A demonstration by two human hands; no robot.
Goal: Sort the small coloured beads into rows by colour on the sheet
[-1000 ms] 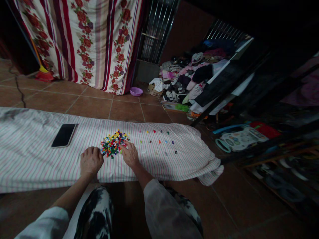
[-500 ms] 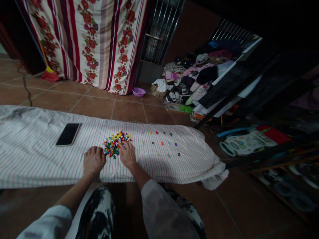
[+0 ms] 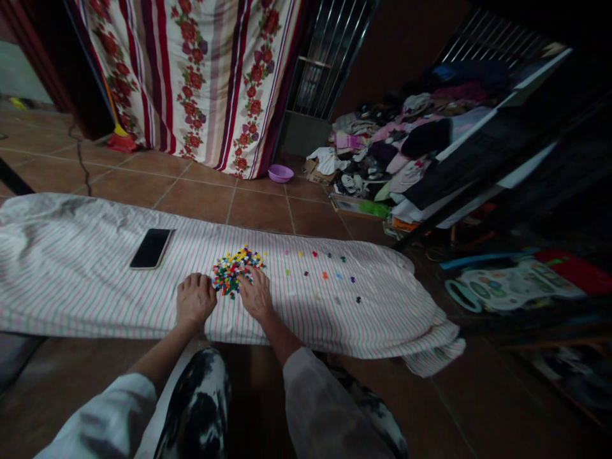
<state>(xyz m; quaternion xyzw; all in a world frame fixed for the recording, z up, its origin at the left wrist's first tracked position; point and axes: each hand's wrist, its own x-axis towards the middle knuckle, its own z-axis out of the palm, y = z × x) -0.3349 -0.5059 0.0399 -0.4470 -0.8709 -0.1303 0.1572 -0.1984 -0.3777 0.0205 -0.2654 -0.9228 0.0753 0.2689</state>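
Observation:
A heap of tiny multicoloured pieces [image 3: 232, 262], too small to name, lies on a striped cloth [image 3: 109, 299]. The fingers of my right hand [image 3: 257, 296] reach apart into the heap's right side; no piece shows clearly in them. At the heap's left edge my left hand [image 3: 196, 299] rests palm down on the cloth, its fingers curled under and their tips hidden. To the right, small pieces sit spaced out in three rows by colour, among them a red piece [image 3: 314, 254], an orange piece [image 3: 325, 275] and a dark piece [image 3: 358, 299].
A phone [image 3: 151, 248] lies on the cloth left of the heap. Beyond, on the tiled floor, are a purple basin [image 3: 280, 173], a broom [image 3: 122, 140] and a floral curtain [image 3: 215, 83]. Clothes [image 3: 382, 146] are piled at the back right, beside a dark rack.
My view has turned a little to the left, so the cloth and everything on it appear farther right. Both hands keep nearly the same places at the heap.

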